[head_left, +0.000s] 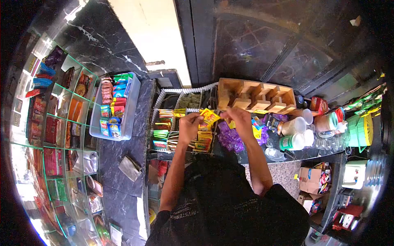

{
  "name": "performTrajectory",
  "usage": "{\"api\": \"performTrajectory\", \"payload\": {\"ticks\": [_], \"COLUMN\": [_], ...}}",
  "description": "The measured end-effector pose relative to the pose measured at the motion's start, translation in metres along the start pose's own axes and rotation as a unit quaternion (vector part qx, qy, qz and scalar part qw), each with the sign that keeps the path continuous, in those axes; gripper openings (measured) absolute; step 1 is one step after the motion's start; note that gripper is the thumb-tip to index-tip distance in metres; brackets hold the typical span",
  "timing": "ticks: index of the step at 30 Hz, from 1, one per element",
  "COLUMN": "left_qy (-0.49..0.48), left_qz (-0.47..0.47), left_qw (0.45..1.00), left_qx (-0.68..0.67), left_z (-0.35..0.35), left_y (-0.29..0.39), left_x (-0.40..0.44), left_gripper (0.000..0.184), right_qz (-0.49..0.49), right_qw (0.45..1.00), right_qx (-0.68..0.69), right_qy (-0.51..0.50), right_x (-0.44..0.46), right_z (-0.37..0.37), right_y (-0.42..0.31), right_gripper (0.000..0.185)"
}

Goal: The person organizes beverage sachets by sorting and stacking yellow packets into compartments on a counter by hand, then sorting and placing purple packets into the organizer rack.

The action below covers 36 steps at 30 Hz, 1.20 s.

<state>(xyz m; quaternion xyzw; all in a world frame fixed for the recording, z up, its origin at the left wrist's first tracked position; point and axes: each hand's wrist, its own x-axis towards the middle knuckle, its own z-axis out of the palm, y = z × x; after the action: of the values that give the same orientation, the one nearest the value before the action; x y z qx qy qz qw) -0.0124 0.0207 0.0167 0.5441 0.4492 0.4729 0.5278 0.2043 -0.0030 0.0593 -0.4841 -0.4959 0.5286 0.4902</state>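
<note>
A yellow packet (pixel 209 116) is held up over a white-edged basket (pixel 161 102) that has rows of sachets in it. My left hand (pixel 190 126) is closed on the packet's left edge. To the right, my right hand (pixel 238 119) has its fingers bent together near a small yellow piece; what they grip is too small to make out. Green and white sachets (pixel 160 135) stand in the basket's lower left part. Beneath my right hand lie purple packets (pixel 230 137) on the counter.
A wooden divided box (pixel 256 95) stands behind my right hand. On the left are a clear bin (pixel 129 110) of sachets, a folded cloth (pixel 130 168) and glass shelves. Jars (pixel 292 141) and a green basket (pixel 358 131) stand at the right.
</note>
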Motion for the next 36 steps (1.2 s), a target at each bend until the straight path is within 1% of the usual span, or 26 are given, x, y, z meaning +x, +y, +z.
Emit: {"api": "performTrajectory", "payload": {"ticks": [1,3,5,6,7,9,10,11,13,14,15,17,18,19,21,22,23,25,26,27,29,30,32,33,35,36], "left_qy": [-0.021,-0.018,-0.039,-0.007,-0.007,0.037,0.045,0.045,0.046,0.046,0.007,-0.069,-0.103,-0.103,-0.097,-0.103,-0.107,-0.131,-0.125,-0.123,-0.081,-0.082,-0.044,-0.046,-0.039,-0.029], "left_qz": [-0.031,-0.021,-0.01,0.021,0.021,-0.016,-0.019,-0.018,-0.011,-0.011,-0.027,-0.059,-0.047,-0.047,-0.098,-0.088,-0.089,-0.084,-0.062,-0.062,-0.123,-0.124,-0.172,-0.174,-0.155,-0.157], "left_qw": [0.996,0.997,0.998,0.999,0.999,0.998,0.997,0.997,0.999,0.999,0.999,0.992,0.993,0.993,0.982,0.987,0.986,0.981,0.983,0.984,0.971,0.97,0.926,0.925,0.919,0.913], "left_qx": [-0.077,-0.071,-0.049,-0.038,-0.038,0.058,0.054,0.055,-0.015,-0.016,-0.042,-0.093,-0.018,-0.018,-0.126,-0.091,-0.092,-0.116,-0.116,-0.117,-0.191,-0.191,-0.334,-0.334,-0.36,-0.375], "left_z": [-0.002,-0.001,0.003,0.005,0.003,0.0,0.0,0.0,0.003,0.004,0.006,0.008,0.005,0.009,0.021,0.023,0.024,0.022,0.024,0.024,0.023,0.023,0.021,0.02,0.016,0.013], "left_y": [0.0,-0.002,-0.009,-0.002,-0.003,-0.006,-0.006,-0.007,-0.008,-0.009,-0.01,-0.012,-0.009,0.004,0.021,0.017,0.009,-0.009,-0.016,-0.02,-0.022,-0.015,0.011,0.016,0.021,0.012], "left_x": [0.0,0.0,0.0,-0.002,-0.001,-0.002,-0.003,-0.003,-0.004,-0.004,-0.004,-0.006,-0.005,-0.007,-0.013,-0.013,-0.012,-0.008,-0.009,-0.01,-0.01,-0.011,-0.014,-0.014,-0.011,-0.011], "left_gripper": [0.009,0.007,0.005,0.005,0.005,0.005,0.007,0.007,0.009,0.009,0.009,0.014,0.012,0.012,0.017,0.015,0.015,0.015,0.019,0.019,0.024,0.024,0.03,0.03,0.03,0.03], "right_qz": [-0.051,-0.052,0.0,-0.024,-0.024,-0.04,-0.046,-0.047,-0.135,-0.172,-0.171,-0.087,-0.088,-0.087,-0.084,-0.069,-0.067,-0.083,-0.073,-0.072,-0.005,-0.004,0.009,0.01,0.06,0.127], "right_qw": [0.997,0.997,0.993,0.992,0.992,0.997,0.999,0.998,0.982,0.968,0.968,0.974,0.975,0.975,0.974,0.979,0.979,0.978,0.99,0.99,0.985,0.985,0.942,0.941,0.875,0.832], "right_qx": [0.05,0.042,0.063,0.045,0.045,-0.055,-0.028,-0.028,-0.048,-0.05,-0.052,-0.204,-0.2,-0.2,-0.204,-0.175,-0.176,-0.191,-0.121,-0.122,-0.111,-0.111,-0.302,-0.301,-0.469,-0.534], "right_qy": [0.037,0.047,-0.096,-0.111,-0.112,-0.046,0.004,0.004,0.119,0.177,0.178,0.046,0.04,0.04,-0.048,-0.081,-0.077,-0.034,-0.005,-0.007,0.133,0.135,0.149,0.151,0.1,0.079], "right_x": [0.0,-0.002,-0.007,-0.01,-0.006,0.001,0.002,0.005,0.009,0.012,0.012,0.011,0.013,0.015,0.016,0.018,0.017,0.019,0.022,0.027,0.038,0.039,0.041,0.04,0.032,0.023], "right_z": [0.005,0.022,0.032,0.034,0.031,0.022,0.02,0.021,0.027,0.038,0.033,0.019,0.017,0.014,0.007,0.007,0.003,0.002,-0.003,-0.012,-0.032,-0.041,-0.056,-0.065,-0.075,-0.062], "right_y": [-0.01,-0.018,-0.012,-0.01,-0.006,-0.001,-0.003,-0.005,-0.011,-0.012,-0.008,0.011,0.02,0.022,0.027,0.034,0.038,0.033,0.038,0.044,0.057,0.066,0.088,0.117,0.177,0.156], "right_gripper": [0.033,0.036,0.04,0.043,0.043,0.044,0.034,0.034,0.025,0.023,0.023,0.03,0.031,0.031,0.028,0.027,0.027,0.026,0.024,0.024,0.026,0.026,0.028,0.028,0.033,0.044]}}
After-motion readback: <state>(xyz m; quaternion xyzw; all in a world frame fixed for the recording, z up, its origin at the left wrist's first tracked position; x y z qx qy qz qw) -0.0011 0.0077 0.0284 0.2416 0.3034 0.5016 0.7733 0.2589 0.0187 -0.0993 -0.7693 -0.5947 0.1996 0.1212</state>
